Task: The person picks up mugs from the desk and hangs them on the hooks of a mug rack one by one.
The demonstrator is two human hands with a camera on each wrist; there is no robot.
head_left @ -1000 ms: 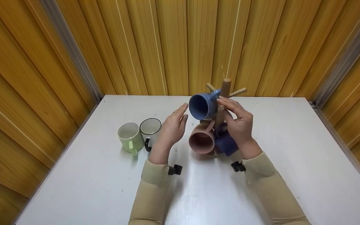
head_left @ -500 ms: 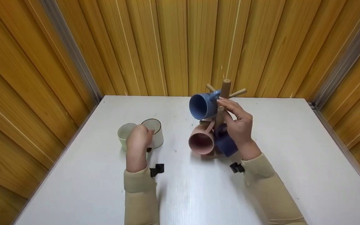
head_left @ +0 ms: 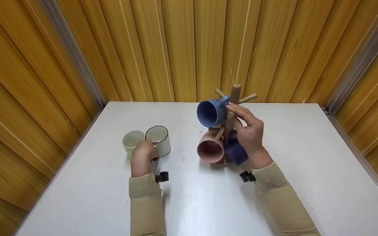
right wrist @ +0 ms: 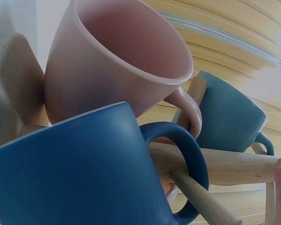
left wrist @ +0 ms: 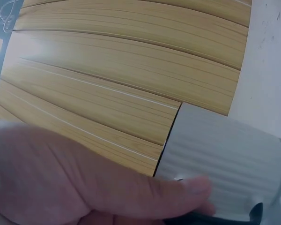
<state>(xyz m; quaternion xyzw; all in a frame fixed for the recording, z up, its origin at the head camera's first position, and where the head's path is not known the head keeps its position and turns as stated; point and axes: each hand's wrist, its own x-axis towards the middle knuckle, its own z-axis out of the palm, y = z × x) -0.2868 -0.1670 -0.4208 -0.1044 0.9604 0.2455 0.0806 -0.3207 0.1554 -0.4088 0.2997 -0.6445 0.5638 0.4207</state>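
Observation:
My left hand (head_left: 142,157) pinches the black handle (left wrist: 196,219) of a white mug (head_left: 164,146), which stands upright on the table; in the left wrist view the thumb lies over the handle. Touching or nearly touching that mug on its left is a green mug (head_left: 133,139), partly behind the hand. My right hand (head_left: 251,131) grips the post of a wooden mug tree (head_left: 236,93) with fingertips and thumb. A light blue mug (head_left: 221,113) hangs high on it by its handle. Below hang a pink mug (head_left: 210,151) and a dark blue mug (right wrist: 79,173).
Bare upper pegs (head_left: 249,98) of the mug tree stick out to the right and back. The white table (head_left: 195,200) runs up to wood-panelled walls (head_left: 182,49) at the back and sides.
My left hand has moved left and down from beside the light blue mug to the white mug, taking hold of its handle. The right hand has stayed on the mug tree.

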